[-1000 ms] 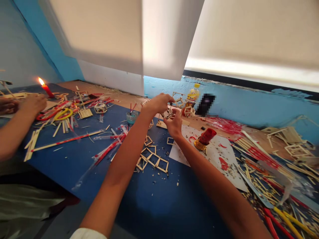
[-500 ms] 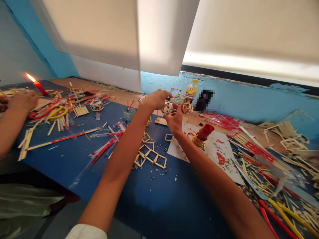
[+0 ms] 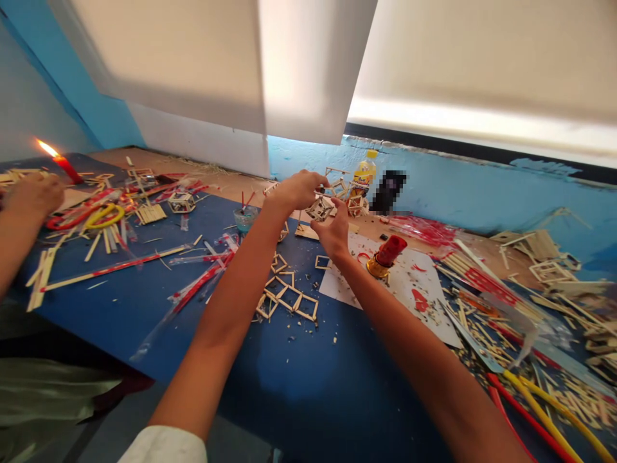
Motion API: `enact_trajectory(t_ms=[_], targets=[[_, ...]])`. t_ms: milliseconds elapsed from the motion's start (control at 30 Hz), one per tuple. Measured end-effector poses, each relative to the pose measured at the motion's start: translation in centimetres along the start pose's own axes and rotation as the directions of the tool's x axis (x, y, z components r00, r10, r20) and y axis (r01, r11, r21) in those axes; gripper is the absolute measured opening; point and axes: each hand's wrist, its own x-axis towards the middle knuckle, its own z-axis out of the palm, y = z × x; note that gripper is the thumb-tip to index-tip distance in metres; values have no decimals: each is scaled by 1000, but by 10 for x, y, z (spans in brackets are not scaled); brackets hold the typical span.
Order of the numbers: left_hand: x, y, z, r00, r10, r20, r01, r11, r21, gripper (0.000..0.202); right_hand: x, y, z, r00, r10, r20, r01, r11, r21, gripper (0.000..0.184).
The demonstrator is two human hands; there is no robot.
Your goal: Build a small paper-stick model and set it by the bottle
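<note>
Over the back of the blue table (image 3: 270, 392), both my arms reach forward to a small open frame of wooden sticks (image 3: 321, 209). My left hand (image 3: 299, 191) comes over it from the left, fingers bent down at its upper side. From below and the right, my right hand (image 3: 336, 233) grips it between thumb and fingers. Part of the frame is hidden by the fingers. Several joined stick squares (image 3: 289, 296) lie flat on the table below my arms. A red candle (image 3: 391, 249) with no visible flame stands in a gold-coloured holder on white paper (image 3: 434, 315).
A co-worker's hand (image 3: 36, 194) is at the left near a lit red candle (image 3: 67, 169). Yellow-and-red-handled scissors (image 3: 530, 402) and loose sticks (image 3: 569, 386) lie at the right. A yellow-capped bottle (image 3: 365, 175) and a small glass cup (image 3: 245, 219) stand at the back.
The whole view has shifted slightly, so things appear a little further left. Both my hands stay at the small stick frame, which seems turned a little.
</note>
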Motion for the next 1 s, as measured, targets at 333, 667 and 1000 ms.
enact_trajectory(t_ms=[333, 667, 1000], targets=[[-7, 7, -12, 999, 43, -17, -43, 998, 35, 69, -22, -81, -59, 955, 175, 241, -165, 984, -62, 78], [-62, 105, -63, 955, 295, -14, -291, 949, 124, 33, -44, -129, -336, 734, 64, 676, 303, 861, -409, 29], [-133, 83, 39, 926, 66, 371, -109, 989, 98, 16, -173, -75, -461, 674, 182, 716, 283, 831, -478, 56]])
